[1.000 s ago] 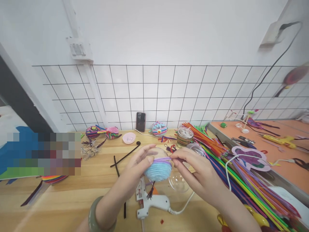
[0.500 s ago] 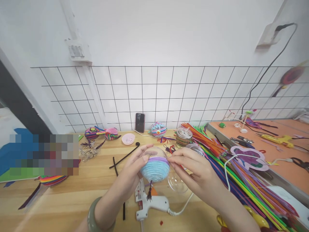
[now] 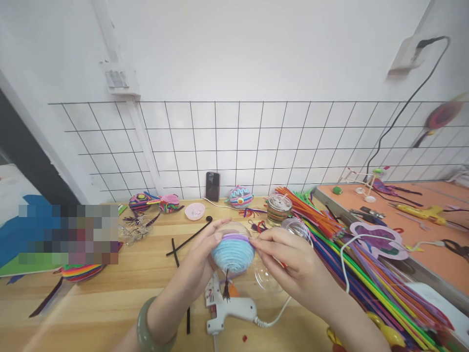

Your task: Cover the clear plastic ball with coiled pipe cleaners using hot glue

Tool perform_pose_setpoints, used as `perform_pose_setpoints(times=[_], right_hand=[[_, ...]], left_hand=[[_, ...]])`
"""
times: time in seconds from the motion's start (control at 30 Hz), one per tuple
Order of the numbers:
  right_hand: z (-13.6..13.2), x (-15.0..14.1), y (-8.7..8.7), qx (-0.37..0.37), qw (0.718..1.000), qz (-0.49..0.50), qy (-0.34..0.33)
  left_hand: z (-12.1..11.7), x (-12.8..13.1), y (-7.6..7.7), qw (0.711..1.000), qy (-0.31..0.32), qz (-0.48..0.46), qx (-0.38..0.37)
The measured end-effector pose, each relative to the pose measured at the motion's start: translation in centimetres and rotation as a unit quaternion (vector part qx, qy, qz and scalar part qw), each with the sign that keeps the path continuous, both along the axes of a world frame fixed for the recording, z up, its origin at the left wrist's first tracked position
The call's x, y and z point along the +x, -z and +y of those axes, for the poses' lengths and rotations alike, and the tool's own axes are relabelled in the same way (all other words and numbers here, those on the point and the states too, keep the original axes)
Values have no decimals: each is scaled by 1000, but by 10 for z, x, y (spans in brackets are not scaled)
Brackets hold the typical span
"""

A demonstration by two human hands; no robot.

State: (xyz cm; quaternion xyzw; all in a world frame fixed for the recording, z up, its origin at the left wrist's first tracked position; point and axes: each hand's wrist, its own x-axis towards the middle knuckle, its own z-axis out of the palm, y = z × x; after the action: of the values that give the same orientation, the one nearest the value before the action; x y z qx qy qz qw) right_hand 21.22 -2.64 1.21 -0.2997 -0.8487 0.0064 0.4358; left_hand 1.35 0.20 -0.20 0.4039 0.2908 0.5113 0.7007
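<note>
A clear plastic ball [image 3: 234,255], its lower half wound in light blue fuzzy pipe cleaner, is gripped from the left by my left hand [image 3: 201,254]. Around its middle runs a purple pipe cleaner [image 3: 236,237]. My right hand [image 3: 289,259] pinches with thumb and fingers at the ball's right side, on the purple strand; the fingertips hide its end. A dark tassel [image 3: 226,292] hangs below the ball. Beneath lies a white glue gun [image 3: 234,309] with a coiled cord. Partly behind my right hand is a clear half shell [image 3: 264,277].
Pipe cleaners [image 3: 366,274] in many colours lie in a long bundle at right. A phone [image 3: 213,186] leans on the wall, near a decorated ball [image 3: 241,196] and a pink dish [image 3: 194,211]. Black strips [image 3: 188,237] lie left of my hands. A yellow glue gun [image 3: 425,213] rests on the orange surface.
The ball has shifted slightly left and up, tilting a little in my left hand. My right hand has moved slightly left with it, still pinching at the purple strand.
</note>
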Motion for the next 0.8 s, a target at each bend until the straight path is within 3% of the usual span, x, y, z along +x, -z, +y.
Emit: perform_pose_setpoints(times=[0.2,0.53,0.67,0.8], right_hand=[[1,-1,1,-4,999,-19,35],[5,-6,8,-2,996,1,91],[12,-2,15,-76,979,61,178],[27,2,30,-205,945,-53,250]], left_hand=[[1,-1,1,1000,22,-11,-15],[8,-7,0,997,-43,70,-14],[14,-11,-1,995,-90,38,-7],[14,-20,-17,991,-129,-8,-17]])
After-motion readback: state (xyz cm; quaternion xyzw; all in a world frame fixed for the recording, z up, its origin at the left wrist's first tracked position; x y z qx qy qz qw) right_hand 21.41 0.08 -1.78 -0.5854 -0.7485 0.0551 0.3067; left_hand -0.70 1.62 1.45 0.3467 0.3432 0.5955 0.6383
